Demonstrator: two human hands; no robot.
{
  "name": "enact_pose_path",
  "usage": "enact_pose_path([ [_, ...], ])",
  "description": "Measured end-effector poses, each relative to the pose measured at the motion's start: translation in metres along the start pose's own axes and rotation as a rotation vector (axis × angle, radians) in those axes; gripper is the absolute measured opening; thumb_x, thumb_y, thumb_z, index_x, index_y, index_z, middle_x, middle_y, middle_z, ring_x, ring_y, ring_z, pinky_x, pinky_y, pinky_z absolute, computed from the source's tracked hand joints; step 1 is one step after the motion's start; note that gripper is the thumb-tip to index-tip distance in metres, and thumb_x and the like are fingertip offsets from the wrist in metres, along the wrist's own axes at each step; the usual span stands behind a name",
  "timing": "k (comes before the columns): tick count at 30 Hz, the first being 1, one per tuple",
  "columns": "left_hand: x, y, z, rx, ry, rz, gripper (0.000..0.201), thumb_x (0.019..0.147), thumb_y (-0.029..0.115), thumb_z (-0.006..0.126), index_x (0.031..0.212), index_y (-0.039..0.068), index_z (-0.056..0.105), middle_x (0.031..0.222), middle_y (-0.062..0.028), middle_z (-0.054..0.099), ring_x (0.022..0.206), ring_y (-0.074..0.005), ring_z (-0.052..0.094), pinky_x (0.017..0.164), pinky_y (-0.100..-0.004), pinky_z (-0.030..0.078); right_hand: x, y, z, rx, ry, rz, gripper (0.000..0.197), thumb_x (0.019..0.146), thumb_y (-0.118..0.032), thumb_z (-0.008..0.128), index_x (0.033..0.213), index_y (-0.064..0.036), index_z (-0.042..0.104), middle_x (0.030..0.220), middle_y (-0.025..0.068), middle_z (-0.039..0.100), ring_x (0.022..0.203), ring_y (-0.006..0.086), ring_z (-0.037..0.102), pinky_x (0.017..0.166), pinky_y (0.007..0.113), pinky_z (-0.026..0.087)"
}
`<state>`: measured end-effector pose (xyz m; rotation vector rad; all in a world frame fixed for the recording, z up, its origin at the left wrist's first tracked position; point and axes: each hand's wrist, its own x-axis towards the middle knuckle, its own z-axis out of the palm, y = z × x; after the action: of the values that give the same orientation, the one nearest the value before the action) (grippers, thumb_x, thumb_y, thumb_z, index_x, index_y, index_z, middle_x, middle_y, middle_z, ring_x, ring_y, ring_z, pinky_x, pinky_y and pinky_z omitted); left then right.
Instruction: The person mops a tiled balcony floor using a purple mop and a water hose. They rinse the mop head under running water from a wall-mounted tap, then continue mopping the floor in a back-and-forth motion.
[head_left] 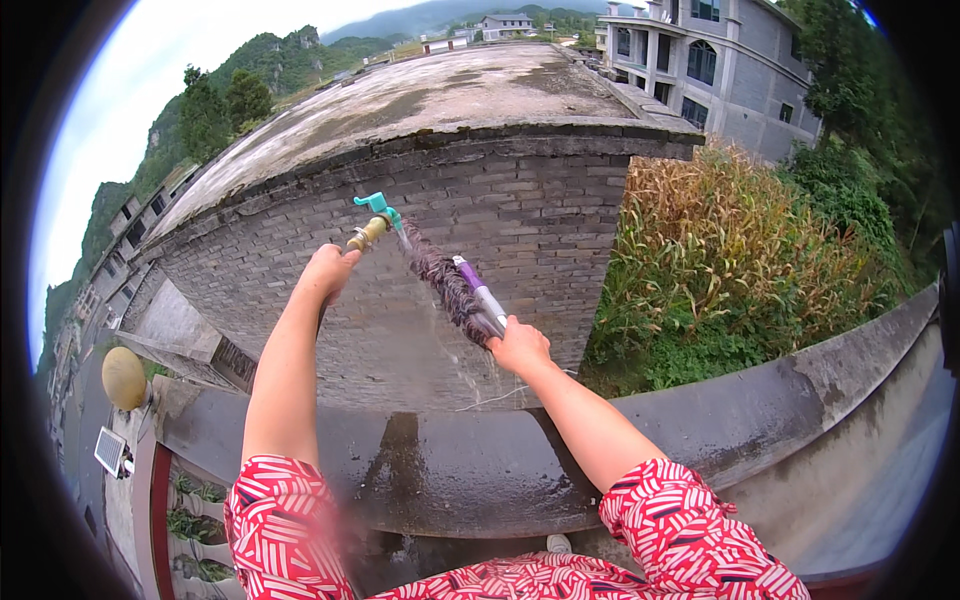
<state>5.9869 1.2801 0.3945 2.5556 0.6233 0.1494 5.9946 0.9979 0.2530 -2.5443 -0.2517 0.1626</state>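
My left hand is stretched out over the parapet, closed around a yellowish hose. A teal plastic tap is fixed on the hose's end. Water sprays from the tap onto a dark purplish shaggy duster, whose strands look wet and matted. My right hand grips the duster at its lower end. A white and purple handle lies alongside the shaggy part, also within that grip. Drips fall below the duster in front of the brick wall.
A wet, dark parapet ledge runs across just below my forearms. Beyond it stands a grey brick wall under a flat concrete roof. Dry corn plants grow to the right. A round yellowish ball and small solar panel are at left.
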Motion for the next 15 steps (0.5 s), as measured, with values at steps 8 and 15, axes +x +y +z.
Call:
enact_pose_path([
  [8, 0.039, -0.009, -0.018, 0.1, 0.086, -0.048, 0.042, 0.083, 0.032, 0.052, 0.075, -0.009, 0.055, 0.052, -0.0167, 0.055, 0.045, -0.0286, 0.057, 0.049, -0.0379, 0.046, -0.006, -0.007, 0.002, -0.017, -0.047, -0.104, 0.045, 0.076, -0.03, 0.055, 0.104, 0.0033, 0.043, 0.082, 0.0212, 0.061, 0.082, 0.035, 0.06, 0.074, 0.044, 0.045],
  [15, 0.068, -0.022, -0.036, 0.171, 0.113, -0.125, 0.045, 0.083, 0.033, 0.051, 0.067, -0.009, 0.056, 0.05, -0.0165, 0.055, 0.047, -0.0286, 0.059, 0.05, -0.0377, 0.047, -0.012, -0.012, 0.003, -0.043, -0.088, -0.188, 0.047, 0.076, -0.029, 0.053, 0.109, 0.0028, 0.041, 0.08, 0.0213, 0.061, 0.08, 0.0355, 0.059, 0.073, 0.045, 0.045],
])
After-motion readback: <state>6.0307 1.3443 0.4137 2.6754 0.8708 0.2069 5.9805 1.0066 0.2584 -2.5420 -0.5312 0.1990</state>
